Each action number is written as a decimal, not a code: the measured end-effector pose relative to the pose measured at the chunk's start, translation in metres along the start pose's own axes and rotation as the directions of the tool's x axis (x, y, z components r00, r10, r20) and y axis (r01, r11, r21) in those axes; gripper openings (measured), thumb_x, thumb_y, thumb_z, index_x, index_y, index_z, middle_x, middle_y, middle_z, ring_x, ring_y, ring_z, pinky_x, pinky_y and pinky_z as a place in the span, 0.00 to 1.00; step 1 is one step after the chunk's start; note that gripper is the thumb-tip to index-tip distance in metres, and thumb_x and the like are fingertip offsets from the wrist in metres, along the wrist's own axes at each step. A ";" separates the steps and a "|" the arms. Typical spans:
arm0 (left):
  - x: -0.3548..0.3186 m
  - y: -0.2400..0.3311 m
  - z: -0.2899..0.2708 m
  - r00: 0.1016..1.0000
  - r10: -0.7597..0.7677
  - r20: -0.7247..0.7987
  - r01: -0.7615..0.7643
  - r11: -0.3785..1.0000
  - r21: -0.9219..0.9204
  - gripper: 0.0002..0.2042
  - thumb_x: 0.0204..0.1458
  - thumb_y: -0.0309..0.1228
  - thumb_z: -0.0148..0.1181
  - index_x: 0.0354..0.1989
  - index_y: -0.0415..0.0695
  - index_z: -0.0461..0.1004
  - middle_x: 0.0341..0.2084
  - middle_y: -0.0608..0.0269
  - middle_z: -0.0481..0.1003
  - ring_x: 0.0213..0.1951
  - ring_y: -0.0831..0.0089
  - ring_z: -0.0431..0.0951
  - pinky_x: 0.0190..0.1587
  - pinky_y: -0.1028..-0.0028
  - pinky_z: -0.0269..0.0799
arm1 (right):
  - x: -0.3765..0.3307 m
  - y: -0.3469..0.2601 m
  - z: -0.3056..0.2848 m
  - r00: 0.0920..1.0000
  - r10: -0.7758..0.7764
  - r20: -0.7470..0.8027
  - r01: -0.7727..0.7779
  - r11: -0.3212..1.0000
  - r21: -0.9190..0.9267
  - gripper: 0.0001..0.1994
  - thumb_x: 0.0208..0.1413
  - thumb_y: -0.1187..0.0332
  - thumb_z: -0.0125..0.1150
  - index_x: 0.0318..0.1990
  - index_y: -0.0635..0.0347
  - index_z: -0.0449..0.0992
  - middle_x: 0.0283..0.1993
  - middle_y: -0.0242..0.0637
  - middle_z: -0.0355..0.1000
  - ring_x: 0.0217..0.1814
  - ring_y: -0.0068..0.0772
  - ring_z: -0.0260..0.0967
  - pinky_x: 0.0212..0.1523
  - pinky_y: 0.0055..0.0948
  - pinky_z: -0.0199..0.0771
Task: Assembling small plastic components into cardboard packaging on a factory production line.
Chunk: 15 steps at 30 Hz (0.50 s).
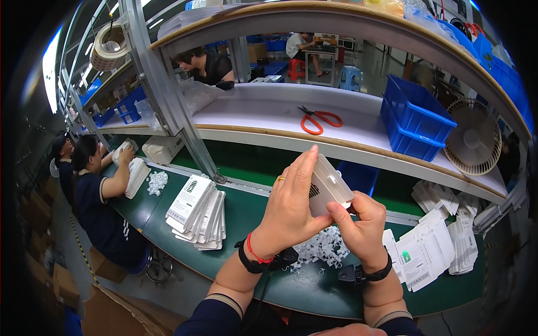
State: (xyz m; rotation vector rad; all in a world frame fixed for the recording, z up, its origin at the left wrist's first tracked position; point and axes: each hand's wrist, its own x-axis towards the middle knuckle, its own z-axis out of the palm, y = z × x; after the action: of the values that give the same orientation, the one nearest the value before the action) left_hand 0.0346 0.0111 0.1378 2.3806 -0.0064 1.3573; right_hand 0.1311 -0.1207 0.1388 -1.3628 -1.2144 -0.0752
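Left hand (294, 196) lies extended along one face of a white rectangular carton (333, 182), held above the tabletop; right hand (358, 221) grips its lower end, thumb at the edge, presumably to steady it. Below, small white plastic clips (324, 249) lie heaped between the green tabletop's (246, 210) front and rear edges, seemingly for easy reach. Beyond, red-handled scissors (320, 117) rest near the white shelf's (252, 112) front edge.

Navy sleeves (208, 320), black wristbands (380, 273), red bracelet (253, 250)
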 end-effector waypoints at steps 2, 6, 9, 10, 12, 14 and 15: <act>0.000 0.001 -0.002 1.000 -0.014 0.005 0.014 0.999 -0.048 0.51 0.31 0.33 0.74 0.66 0.35 0.49 0.56 0.42 0.64 0.53 0.48 0.69 0.54 0.60 0.66 | -0.002 0.002 -0.004 0.998 0.042 0.043 -0.046 0.994 0.099 0.09 0.54 0.71 0.63 0.32 0.71 0.76 0.26 0.38 0.73 0.26 0.23 0.70 0.28 0.22 0.69; -0.002 -0.002 0.003 0.998 -0.034 -0.045 0.026 0.986 -0.166 0.52 0.30 0.30 0.75 0.66 0.37 0.47 0.56 0.43 0.63 0.54 0.52 0.70 0.55 0.63 0.67 | -0.002 -0.004 -0.003 0.995 0.092 0.048 -0.104 0.903 0.416 0.13 0.60 0.68 0.56 0.45 0.71 0.75 0.39 0.39 0.75 0.37 0.24 0.71 0.38 0.22 0.71; -0.003 -0.001 0.004 0.995 -0.099 0.025 0.102 0.960 -0.259 0.49 0.29 0.27 0.74 0.63 0.41 0.49 0.56 0.44 0.63 0.53 0.54 0.71 0.54 0.64 0.68 | -0.001 0.003 -0.008 0.983 0.099 0.156 -0.159 0.885 0.438 0.17 0.63 0.69 0.51 0.56 0.69 0.69 0.48 0.40 0.72 0.46 0.24 0.69 0.45 0.22 0.71; -0.003 -0.002 0.005 0.996 -0.083 0.014 0.084 0.973 -0.214 0.47 0.28 0.27 0.74 0.61 0.42 0.51 0.56 0.44 0.63 0.53 0.54 0.71 0.54 0.64 0.68 | 0.000 0.004 -0.007 0.982 0.103 0.156 -0.162 0.883 0.440 0.17 0.63 0.69 0.51 0.56 0.69 0.69 0.48 0.40 0.72 0.46 0.24 0.69 0.45 0.22 0.71; -0.003 0.001 0.004 0.999 -0.049 -0.003 0.048 0.983 -0.176 0.45 0.28 0.27 0.74 0.59 0.44 0.53 0.56 0.44 0.63 0.53 0.54 0.71 0.53 0.64 0.69 | 0.001 -0.001 -0.003 0.983 0.139 0.122 -0.183 0.816 0.548 0.18 0.63 0.70 0.49 0.59 0.67 0.66 0.50 0.42 0.71 0.50 0.24 0.68 0.48 0.24 0.69; -0.003 0.000 0.004 1.000 -0.030 -0.007 0.028 0.988 -0.151 0.43 0.28 0.27 0.74 0.57 0.43 0.54 0.55 0.44 0.64 0.53 0.53 0.71 0.52 0.64 0.70 | 0.001 -0.003 0.000 0.984 0.140 0.111 -0.178 0.807 0.563 0.19 0.63 0.71 0.48 0.60 0.66 0.65 0.51 0.41 0.70 0.50 0.24 0.67 0.49 0.24 0.68; -0.003 0.000 0.005 1.000 -0.029 -0.004 0.028 0.988 -0.155 0.43 0.28 0.27 0.74 0.57 0.43 0.54 0.55 0.44 0.64 0.53 0.53 0.71 0.52 0.64 0.70 | 0.001 -0.001 0.001 0.984 0.143 0.107 -0.179 0.794 0.581 0.19 0.63 0.72 0.47 0.61 0.66 0.64 0.52 0.41 0.70 0.50 0.23 0.67 0.50 0.24 0.68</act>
State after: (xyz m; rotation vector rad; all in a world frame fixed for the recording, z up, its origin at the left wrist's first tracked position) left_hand 0.0370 0.0091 0.1334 2.2393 -0.0726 1.3021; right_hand 0.1301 -0.1195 0.1403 -0.9083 -1.0394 0.4391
